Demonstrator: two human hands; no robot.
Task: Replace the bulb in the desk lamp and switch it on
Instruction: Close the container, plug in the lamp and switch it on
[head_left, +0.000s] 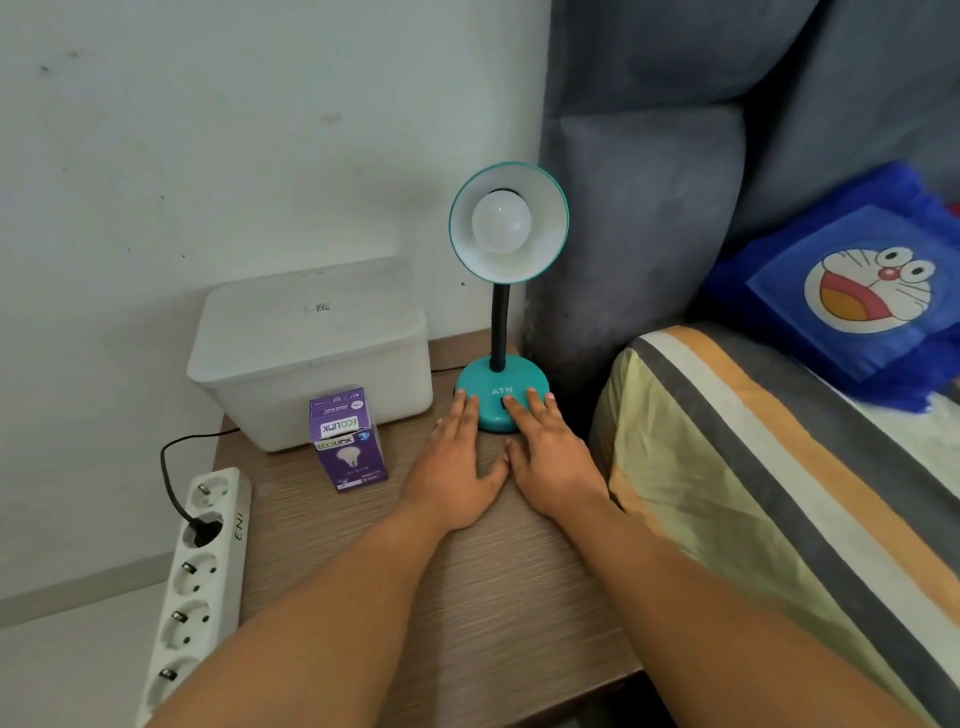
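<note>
Head view: both hands (506, 462) flat before lamp (503, 400)

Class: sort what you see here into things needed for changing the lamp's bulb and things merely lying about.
Needed: desk lamp, fitted bulb, purple bulb box, power strip, left hand, right hand.

Lying about: white lidded tub, cartoon pillow, striped bedding.

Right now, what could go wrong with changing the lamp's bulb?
A black plug sits in the power strip; if it is the lamp's, the socket may be live, so unplug first. The old bulb is glass and could break if twisted hard. The lamp is top-heavy; with both hands only resting at its base, it might tip.
</note>
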